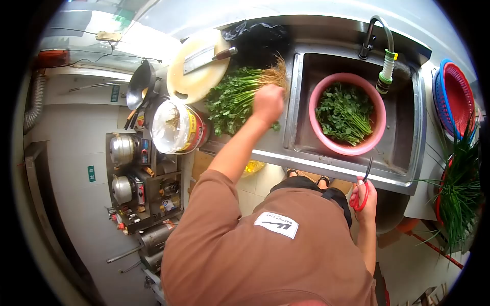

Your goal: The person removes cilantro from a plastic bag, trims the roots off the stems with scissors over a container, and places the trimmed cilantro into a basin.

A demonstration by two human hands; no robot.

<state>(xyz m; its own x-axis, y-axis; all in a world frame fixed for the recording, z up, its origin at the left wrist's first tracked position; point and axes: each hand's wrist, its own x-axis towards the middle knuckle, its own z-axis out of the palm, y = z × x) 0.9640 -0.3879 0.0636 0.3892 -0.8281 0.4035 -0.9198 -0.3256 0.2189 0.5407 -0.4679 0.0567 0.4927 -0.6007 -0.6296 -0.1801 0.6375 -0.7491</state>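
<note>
My left hand (269, 104) is closed at the stems of a pile of coriander (232, 97), just below its pale brown roots; the fingertips are partly hidden. The pile lies on the steel counter left of the sink, leaves toward the left. My right hand (366, 204) holds red-handled scissors (360, 196) in front of the sink edge, blades pointing up toward the basin. Inside the sink (406, 153) stands a pink basin (316, 125) with cut leafy greens (344, 115) in it.
A round cutting board (178, 66) with a cleaver (201, 60) lies at the back left, beside a white bucket (171, 127). The faucet (385, 56) hangs over the sink's back right corner. Colored baskets (457, 97) and long green chives (462, 194) sit at the right.
</note>
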